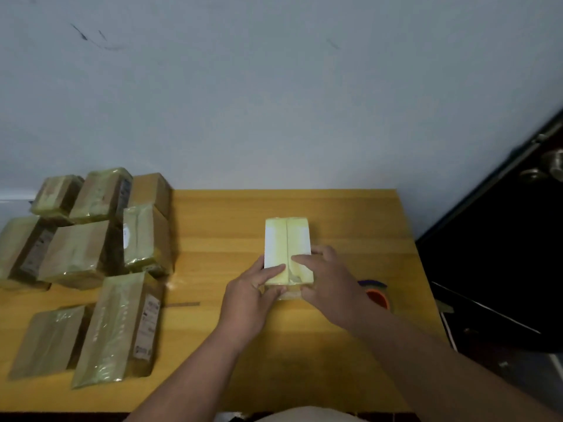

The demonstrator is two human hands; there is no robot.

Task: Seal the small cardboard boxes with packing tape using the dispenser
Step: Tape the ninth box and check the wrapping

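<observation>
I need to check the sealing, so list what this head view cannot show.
- Near end of the pale yellow taped cardboard box: covered by the left hand and right hand, so the tape there is unseen.
- Red and purple tape dispenser: mostly hidden behind the right wrist.
- Labels on the tape-wrapped brown boxes at the left of the wooden table: too small and blurred to read.
- Leftmost box: cut off by the picture edge.

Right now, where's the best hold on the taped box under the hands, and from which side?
Grip the box across its two long side faces near the near end, coming from above. It lies flat, long axis running away from the person, sides clear of the pile of boxes. The left hand and right hand already flank that end.
</observation>
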